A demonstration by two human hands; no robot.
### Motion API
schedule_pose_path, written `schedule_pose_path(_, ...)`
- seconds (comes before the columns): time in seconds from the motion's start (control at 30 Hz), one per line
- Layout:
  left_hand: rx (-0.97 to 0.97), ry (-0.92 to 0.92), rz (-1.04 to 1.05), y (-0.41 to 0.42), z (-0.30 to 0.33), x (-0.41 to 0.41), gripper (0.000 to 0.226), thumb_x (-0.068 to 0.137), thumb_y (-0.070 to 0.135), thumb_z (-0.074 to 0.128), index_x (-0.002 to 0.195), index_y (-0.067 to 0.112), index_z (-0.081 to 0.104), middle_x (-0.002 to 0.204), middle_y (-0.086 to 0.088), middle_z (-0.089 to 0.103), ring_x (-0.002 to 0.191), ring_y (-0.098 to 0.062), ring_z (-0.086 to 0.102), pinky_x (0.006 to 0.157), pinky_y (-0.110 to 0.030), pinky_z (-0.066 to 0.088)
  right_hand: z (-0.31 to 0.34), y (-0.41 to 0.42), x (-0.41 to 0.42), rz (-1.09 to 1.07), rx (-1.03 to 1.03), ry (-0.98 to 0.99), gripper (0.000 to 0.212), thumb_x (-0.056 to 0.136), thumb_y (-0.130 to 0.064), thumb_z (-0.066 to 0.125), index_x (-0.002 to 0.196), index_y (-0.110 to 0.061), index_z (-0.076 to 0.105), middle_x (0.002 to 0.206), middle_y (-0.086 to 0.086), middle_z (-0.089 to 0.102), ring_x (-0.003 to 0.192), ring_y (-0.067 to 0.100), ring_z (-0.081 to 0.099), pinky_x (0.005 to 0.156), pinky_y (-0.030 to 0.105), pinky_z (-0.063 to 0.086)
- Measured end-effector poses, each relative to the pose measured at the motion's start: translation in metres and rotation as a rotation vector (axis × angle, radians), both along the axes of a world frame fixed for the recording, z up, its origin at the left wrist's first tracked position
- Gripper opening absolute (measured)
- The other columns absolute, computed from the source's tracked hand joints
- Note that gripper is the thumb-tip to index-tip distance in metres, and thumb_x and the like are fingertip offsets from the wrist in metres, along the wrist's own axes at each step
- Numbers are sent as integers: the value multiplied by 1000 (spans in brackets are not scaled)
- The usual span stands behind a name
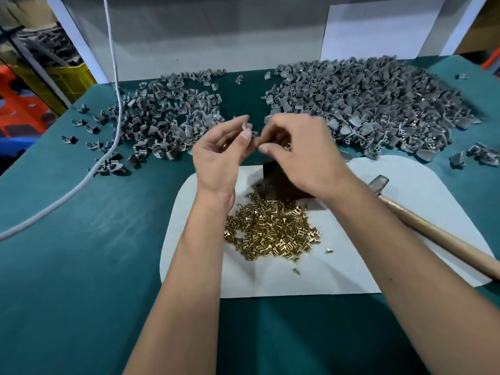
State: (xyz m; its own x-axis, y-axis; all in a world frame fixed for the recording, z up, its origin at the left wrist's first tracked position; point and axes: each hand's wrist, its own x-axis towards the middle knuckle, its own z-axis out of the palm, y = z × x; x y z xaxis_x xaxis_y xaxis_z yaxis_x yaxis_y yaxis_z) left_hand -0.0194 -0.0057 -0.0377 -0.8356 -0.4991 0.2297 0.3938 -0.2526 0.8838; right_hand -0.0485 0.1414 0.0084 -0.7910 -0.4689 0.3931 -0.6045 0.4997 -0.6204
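**Seating a rivet in a grey part.** The left hand (219, 161), palm up and wrist bent back, pinches one small grey part (246, 128) between thumb and fingers (245, 135); it is held clear of the table (81, 239), probably to present its hole; the right hand (300, 158) arches over, knuckles up, fingers curled against the part; whether they pinch a rivet cannot be told. Below the fingers stands a dark metal block (278, 182), likely the anvil; nearer the person lie brass rivets (270, 231) on a white sheet (351, 266); right of the fingers rests a hammer (433, 228), within reach; beyond them spread a smaller heap (162, 123) and a larger heap (365, 104).
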Motion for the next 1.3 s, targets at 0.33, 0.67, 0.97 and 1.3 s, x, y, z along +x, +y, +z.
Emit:
schedule_pose_path(0.33, -222, -50, -244, 29, -7, 3, 22, 89, -5, 71, 104, 10, 78, 95, -10, 78, 81, -20, 74, 81, -31, 61, -13, 46, 1, -131, -190, 57, 16, 88, -5, 72, 98, -16, 78, 93, -7, 73, 90, 2, 65, 85, 5, 43)
schedule_pose_path(0.67, -203, -57, -241, 31, -6, 5, 21, 89, -9, 70, 108, 1, 74, 93, -16, 78, 80, -24, 75, 81, -31, 62, -16, 41, 6, -120, -273, 73, 18, 85, -5, 75, 99, -11, 66, 86, -4, 70, 84, 6, 68, 81, 22, 54)
schedule_pose_path(0.97, -317, -44, -163, 37, -2, 6, 22, 83, -11, 76, 96, 7, 78, 90, -13, 79, 78, -22, 76, 80, -32, 62, -20, 40, 6, -151, -266, 66, 25, 82, -3, 76, 99, -14, 61, 83, -3, 71, 80, 7, 68, 73, 24, 56)
schedule_pose_path(1.3, -497, -104, -6, 45, -5, 3, 18, 81, -6, 79, 98, -2, 79, 95, -11, 79, 89, -20, 78, 88, -36, 62, -25, 33, 11, -258, -218, 130, 34, 80, -1, 73, 94, -25, 53, 80, -8, 66, 76, 7, 65, 72, 31, 57)
